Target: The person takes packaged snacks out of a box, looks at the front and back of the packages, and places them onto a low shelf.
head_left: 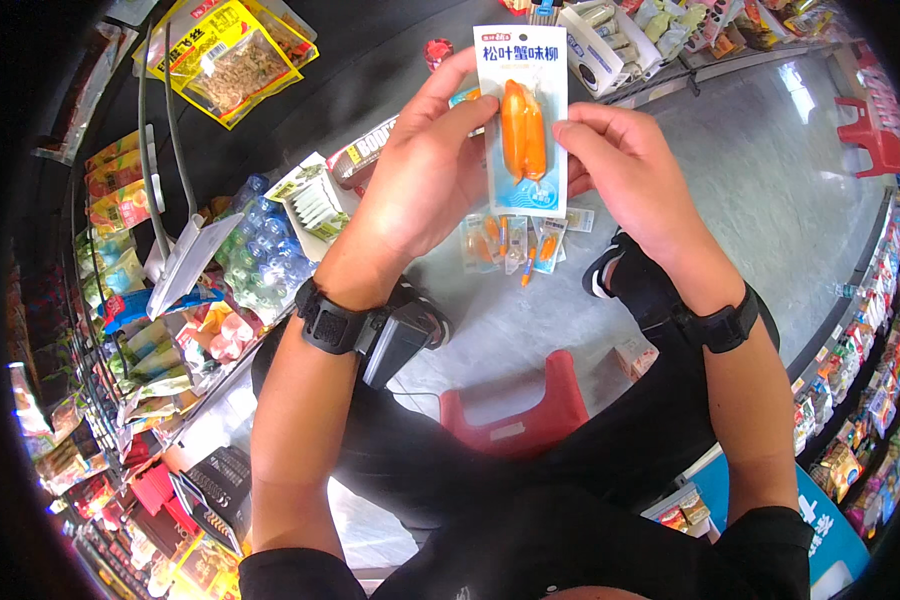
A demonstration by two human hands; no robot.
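In front of me a flat plastic packet (523, 135) of orange crab-flavoured sticks is held upright, its printed white and blue front facing me. My left hand (424, 169) pinches its left edge, with the thumb on the front. The right edge lies between the thumb and fingers of my right hand (626, 165). Below it, several similar small packets (547, 244) lie on the grey floor (750, 187), between my feet. Part of that pile is covered by the packet I hold. Each wrist wears a black strap, and a dark device sits by the left one.
A red plastic stool (517, 427) stands between my legs. To the left are metal display hooks with a clear tag holder (195, 262), blue-wrapped sweets (270, 240) and a yellow snack bag (232, 67). An open white carton (589, 52) is ahead; stocked shelves (855, 360) line the right.
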